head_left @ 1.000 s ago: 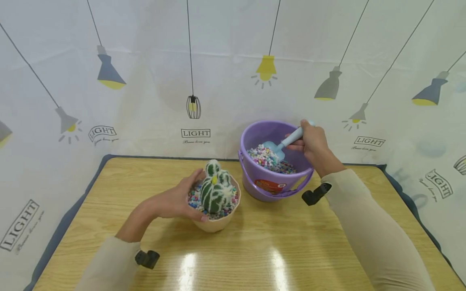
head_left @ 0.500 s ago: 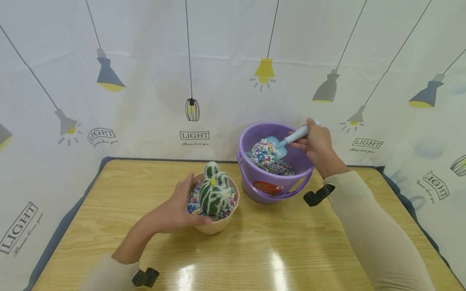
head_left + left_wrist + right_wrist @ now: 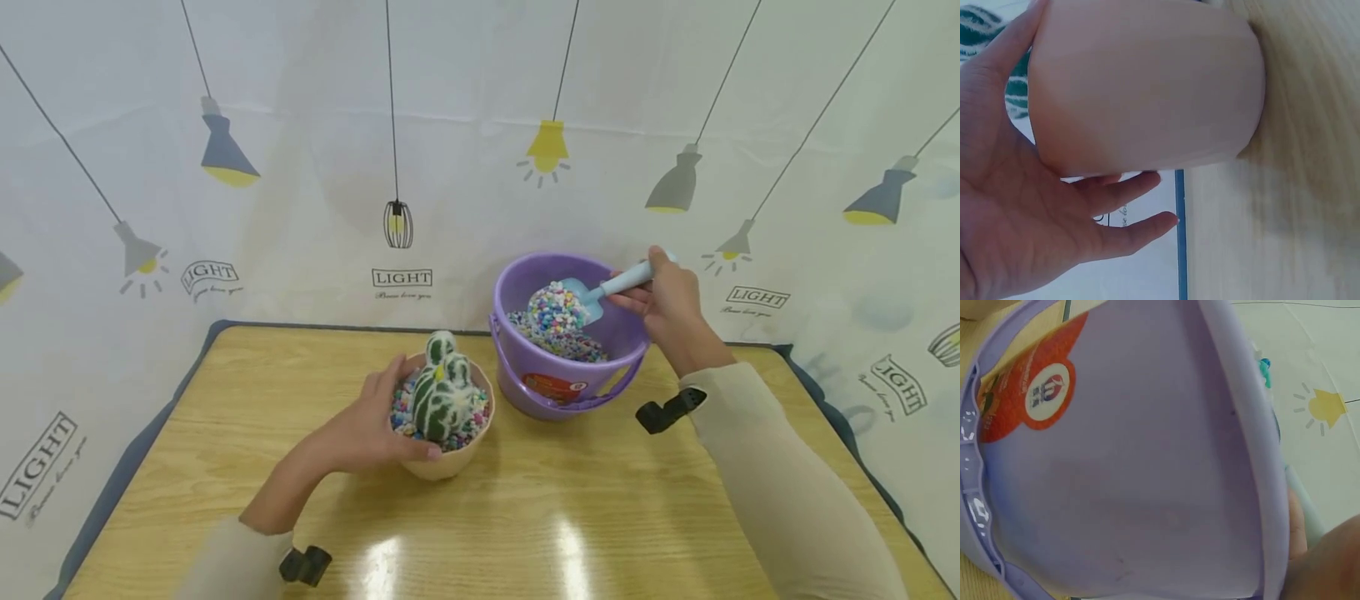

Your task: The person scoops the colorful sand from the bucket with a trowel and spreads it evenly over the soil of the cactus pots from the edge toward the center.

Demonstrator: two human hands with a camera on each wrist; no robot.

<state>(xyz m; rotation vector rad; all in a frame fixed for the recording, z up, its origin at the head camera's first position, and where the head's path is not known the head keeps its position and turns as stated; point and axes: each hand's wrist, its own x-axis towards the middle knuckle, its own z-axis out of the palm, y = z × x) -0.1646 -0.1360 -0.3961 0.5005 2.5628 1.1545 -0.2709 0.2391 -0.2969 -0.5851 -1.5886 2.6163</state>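
My left hand (image 3: 363, 429) grips the side of a pale peach flowerpot (image 3: 442, 467), its thumb along the near rim. A green-and-white cactus (image 3: 437, 400) stands in the pot among small colourful pebbles (image 3: 402, 414). In the left wrist view the pot (image 3: 1147, 87) lies between thumb and fingers, two fingertips showing beyond it. My right hand (image 3: 672, 300) holds a light blue scoop (image 3: 628, 277) by its handle, over the purple bucket (image 3: 521, 367). Multicoloured pebbles (image 3: 557, 307) heap on the scoop's blade. The right wrist view is mostly bucket wall (image 3: 1147, 469), with the scoop handle (image 3: 1305, 497) partly hidden behind the rim.
More pebbles (image 3: 588, 348) lie in the bucket, whose handle (image 3: 592, 402) hangs down in front. Pot and bucket stand side by side on a wooden table (image 3: 480, 533). A white sheet (image 3: 315, 208) printed with lamps rises behind the table and at both sides.
The loaded scoop has come up from the pebbles and shifted a little to the right with my right hand. My left hand stays on the pot.
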